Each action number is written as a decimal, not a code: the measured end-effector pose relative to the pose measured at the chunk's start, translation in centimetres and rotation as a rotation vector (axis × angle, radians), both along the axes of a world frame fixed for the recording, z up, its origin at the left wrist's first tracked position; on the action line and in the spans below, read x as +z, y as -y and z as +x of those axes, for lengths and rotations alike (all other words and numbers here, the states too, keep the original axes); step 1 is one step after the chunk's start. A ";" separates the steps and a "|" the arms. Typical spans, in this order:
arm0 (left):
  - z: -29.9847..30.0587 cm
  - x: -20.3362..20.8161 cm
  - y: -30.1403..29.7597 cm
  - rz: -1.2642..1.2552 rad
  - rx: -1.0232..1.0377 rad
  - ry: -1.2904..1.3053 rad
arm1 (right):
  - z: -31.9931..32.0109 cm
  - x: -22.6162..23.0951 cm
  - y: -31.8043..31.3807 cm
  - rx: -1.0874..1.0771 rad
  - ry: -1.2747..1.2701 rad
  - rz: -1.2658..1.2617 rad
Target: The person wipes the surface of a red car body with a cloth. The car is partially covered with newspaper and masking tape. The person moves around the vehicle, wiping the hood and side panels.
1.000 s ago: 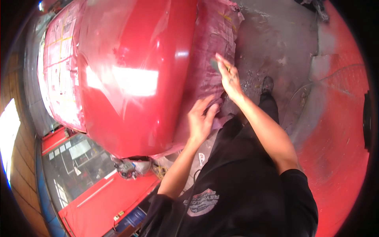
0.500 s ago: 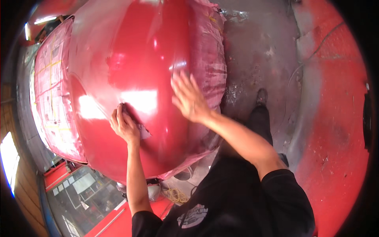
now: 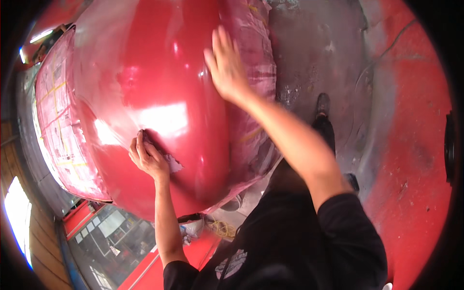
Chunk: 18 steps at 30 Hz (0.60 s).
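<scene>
Vehicle paint workshop, one. Shown by: glossy red car panel (image 3: 162, 72); paint-misted masking sheets (image 3: 58, 108), yellow-taped, bordering it; stained grey floor (image 3: 316, 58); lit tube lamp (image 3: 41, 36); loose yellow cord (image 3: 221, 228).

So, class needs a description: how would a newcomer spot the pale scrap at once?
Find the big red panel, then the left hand on it. The scrap shows at that hand's right side: pale and ragged-edged, duller than the bright white glare above it.

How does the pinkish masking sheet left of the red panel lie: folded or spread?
Spread: the masking sheet stretches broadly alongside the red panel, with thin yellow strips crossing it.
</scene>
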<state>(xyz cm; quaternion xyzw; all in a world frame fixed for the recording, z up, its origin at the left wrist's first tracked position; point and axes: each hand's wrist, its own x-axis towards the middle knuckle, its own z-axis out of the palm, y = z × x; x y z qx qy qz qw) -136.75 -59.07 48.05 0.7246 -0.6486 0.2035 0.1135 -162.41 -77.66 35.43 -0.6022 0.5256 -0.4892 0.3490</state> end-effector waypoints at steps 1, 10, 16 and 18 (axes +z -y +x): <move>-0.7 0.2 0.8 -0.001 -0.006 -0.026 | 0.2 -0.2 1.1 -0.010 -0.028 -0.007; 0.3 0.5 -1.0 0.014 0.011 0.006 | 1.0 1.1 -10.2 0.180 -0.120 0.018; 0.0 0.0 -0.4 0.005 0.006 0.007 | 0.7 0.1 -5.1 0.047 -0.086 0.035; 0.3 0.6 -1.0 -0.001 0.012 0.002 | 1.3 0.1 -13.0 0.202 -0.016 0.082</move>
